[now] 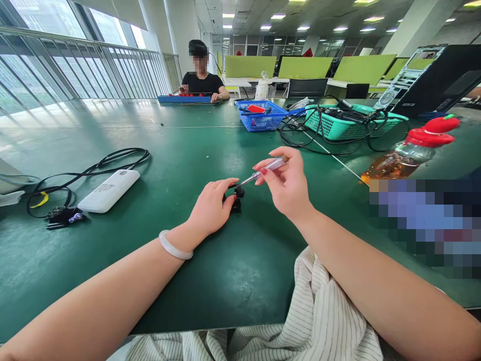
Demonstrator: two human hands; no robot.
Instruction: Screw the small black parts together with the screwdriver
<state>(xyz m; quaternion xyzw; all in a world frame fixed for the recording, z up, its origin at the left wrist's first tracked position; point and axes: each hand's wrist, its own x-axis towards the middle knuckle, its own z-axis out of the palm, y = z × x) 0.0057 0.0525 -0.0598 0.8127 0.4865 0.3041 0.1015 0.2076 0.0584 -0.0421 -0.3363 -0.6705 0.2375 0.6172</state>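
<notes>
My left hand [212, 205] is closed around a small black part [237, 198] that rests on the green table [233, 271] in front of me. My right hand [287, 183] pinches a slim screwdriver [263, 170] with a clear handle. Its metal tip points down to the left and touches the top of the black part. A pale bangle [175, 246] circles my left wrist.
A white power bank [108, 190] with black cables [93, 173] lies to the left. A blue basket [261, 116] and a green basket [347, 123] of cables stand farther back. A bottle with a red cap [411, 153] lies on the right. Another person [203, 80] sits at the far end.
</notes>
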